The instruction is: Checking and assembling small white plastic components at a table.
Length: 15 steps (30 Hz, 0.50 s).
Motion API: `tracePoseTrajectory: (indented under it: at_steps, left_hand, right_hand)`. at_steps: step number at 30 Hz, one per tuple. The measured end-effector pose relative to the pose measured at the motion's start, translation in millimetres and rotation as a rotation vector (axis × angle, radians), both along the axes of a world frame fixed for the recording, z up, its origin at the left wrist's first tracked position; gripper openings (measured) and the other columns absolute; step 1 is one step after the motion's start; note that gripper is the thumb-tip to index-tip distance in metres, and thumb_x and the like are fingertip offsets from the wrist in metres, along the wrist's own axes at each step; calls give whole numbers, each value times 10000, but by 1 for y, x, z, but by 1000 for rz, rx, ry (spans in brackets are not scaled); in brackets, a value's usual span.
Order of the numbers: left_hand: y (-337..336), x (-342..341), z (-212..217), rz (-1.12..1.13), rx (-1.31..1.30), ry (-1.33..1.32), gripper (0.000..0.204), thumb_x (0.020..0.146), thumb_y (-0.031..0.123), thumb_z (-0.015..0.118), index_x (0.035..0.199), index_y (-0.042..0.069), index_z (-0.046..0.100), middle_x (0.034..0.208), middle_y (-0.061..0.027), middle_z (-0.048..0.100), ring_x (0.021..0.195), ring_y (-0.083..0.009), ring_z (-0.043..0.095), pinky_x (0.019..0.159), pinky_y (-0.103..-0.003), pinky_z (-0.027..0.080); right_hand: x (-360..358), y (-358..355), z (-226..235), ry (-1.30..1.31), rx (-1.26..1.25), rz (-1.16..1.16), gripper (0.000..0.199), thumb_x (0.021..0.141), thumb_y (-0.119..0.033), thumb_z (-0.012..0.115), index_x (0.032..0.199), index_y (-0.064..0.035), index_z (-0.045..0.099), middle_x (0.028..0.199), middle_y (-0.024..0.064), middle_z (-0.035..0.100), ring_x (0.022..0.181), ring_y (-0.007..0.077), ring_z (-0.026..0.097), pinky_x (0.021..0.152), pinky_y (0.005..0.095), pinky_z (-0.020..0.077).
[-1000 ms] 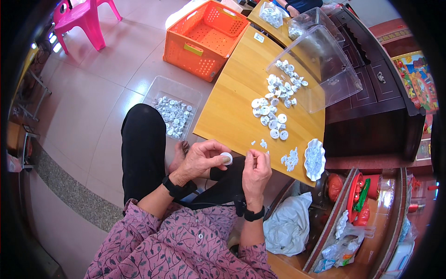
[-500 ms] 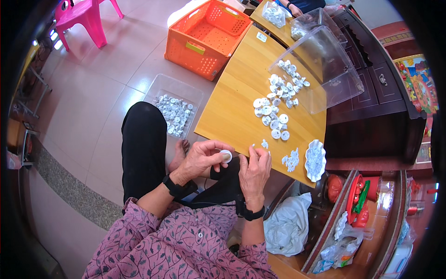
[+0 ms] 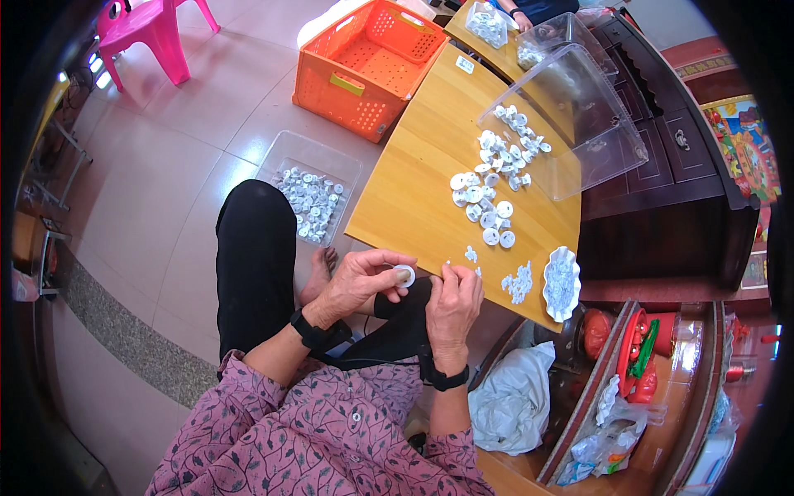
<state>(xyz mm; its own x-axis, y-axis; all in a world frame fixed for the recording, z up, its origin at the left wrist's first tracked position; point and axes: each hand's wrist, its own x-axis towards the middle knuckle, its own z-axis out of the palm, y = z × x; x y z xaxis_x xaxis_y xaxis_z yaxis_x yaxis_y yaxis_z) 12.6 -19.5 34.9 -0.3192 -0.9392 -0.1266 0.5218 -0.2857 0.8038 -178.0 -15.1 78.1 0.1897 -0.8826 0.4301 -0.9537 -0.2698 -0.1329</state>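
My left hand pinches a round white plastic piece between thumb and fingers, just off the near edge of the wooden table. Beside it, my right hand has its thumb and fingertips drawn together at the same edge. A tiny white speck shows at those fingertips, too small to name. On the tabletop, close to the right hand, are a few small white bits and a larger scatter of small white parts. A scalloped white dish full of similar small parts stands at the right corner.
White round plastic parts lie heaped mid-table, by a tilted clear box. On the floor sit a clear bin of white parts and an orange crate. Another person's hand is at the far end. A dark cabinet flanks the right.
My right hand's fingertips have shifted slightly left and down, drawing closer together. The left hand still holds the round white piece, turned slightly.
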Motion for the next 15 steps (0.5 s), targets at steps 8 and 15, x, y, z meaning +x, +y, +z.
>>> tracePoseTrajectory:
  at_steps: [8,15]
  left_hand:
    - [1,0,-2,-43,-8,219,389,1037,43,588,1413,-50,553,1224,-167,684,1075,-248,722,957,-306,587]
    - [0,-2,-6,-46,5,225,402,1015,-1,606,1408,-64,555,1241,-185,683,1072,-256,722,973,-301,582]
  right_hand:
    - [0,3,-8,0,-70,5,136,847,-33,742,957,-24,663,982,136,621,934,338,619,834,455,497]
    - [0,8,-14,-494,19,-101,63,930,-35,674,944,7,630,949,132,631,867,302,640,783,409,516]
